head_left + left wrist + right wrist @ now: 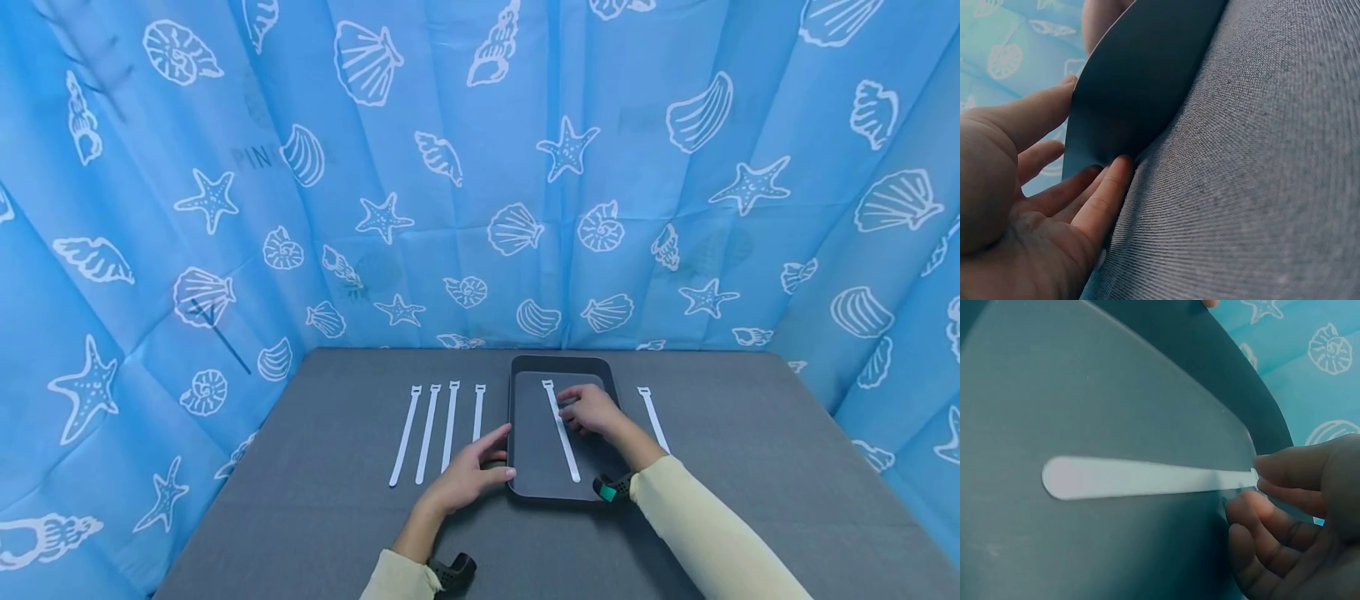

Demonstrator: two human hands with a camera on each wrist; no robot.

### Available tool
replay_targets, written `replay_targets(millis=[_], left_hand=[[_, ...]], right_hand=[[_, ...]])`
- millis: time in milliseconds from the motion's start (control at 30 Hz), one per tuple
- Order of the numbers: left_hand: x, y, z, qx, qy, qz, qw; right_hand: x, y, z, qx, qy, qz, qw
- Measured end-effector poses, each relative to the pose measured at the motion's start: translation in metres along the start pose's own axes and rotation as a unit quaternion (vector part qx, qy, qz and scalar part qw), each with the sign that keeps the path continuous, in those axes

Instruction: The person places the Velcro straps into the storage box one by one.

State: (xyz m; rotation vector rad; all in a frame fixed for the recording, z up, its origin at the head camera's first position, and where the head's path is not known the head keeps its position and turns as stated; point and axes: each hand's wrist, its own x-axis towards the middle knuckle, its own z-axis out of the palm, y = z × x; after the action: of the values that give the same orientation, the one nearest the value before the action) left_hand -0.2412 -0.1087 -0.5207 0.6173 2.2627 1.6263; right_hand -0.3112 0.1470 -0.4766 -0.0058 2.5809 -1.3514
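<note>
A dark grey tray (525, 475) lies on the table, with a white cable strap (566, 446) with a slotted head lying lengthwise on its floor. My left hand (468, 475) is at the tray's left side, its fingers spread; in the left wrist view the fingertips (1121, 165) rest against the outer wall, low by the cloth. Over the tray, my right hand (592, 412) has its fingers loosely bent just right of the strap. In the right wrist view its fingertips (1266, 465) overlap the strap's far end, while the rounded end lies flat.
Several more white straps (405, 437) lie side by side left of the tray, the nearest partly behind my left hand. One strap (652, 417) lies to the right, partly covered by my right forearm. A blue shell-print curtain (465, 183) hangs behind the grey table (315, 517).
</note>
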Motion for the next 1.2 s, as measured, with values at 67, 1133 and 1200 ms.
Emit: replay_targets(millis=[67, 1133, 1200], left_hand=[[0.0, 0.0, 0.0, 0.001, 0.001, 0.0, 1.0], [0.0, 0.001, 0.001, 0.021, 0.011, -0.018, 0.9996], [-0.001, 0.002, 0.0, 0.018, 0.01, -0.019, 0.9996]], right_hand=[[0.002, 0.0, -0.001, -0.02, -0.004, -0.011, 1.0], [0.014, 0.003, -0.004, -0.265, -0.059, -0.133, 0.953], [0.016, 0.002, -0.001, -0.267, -0.053, -0.131, 0.953]])
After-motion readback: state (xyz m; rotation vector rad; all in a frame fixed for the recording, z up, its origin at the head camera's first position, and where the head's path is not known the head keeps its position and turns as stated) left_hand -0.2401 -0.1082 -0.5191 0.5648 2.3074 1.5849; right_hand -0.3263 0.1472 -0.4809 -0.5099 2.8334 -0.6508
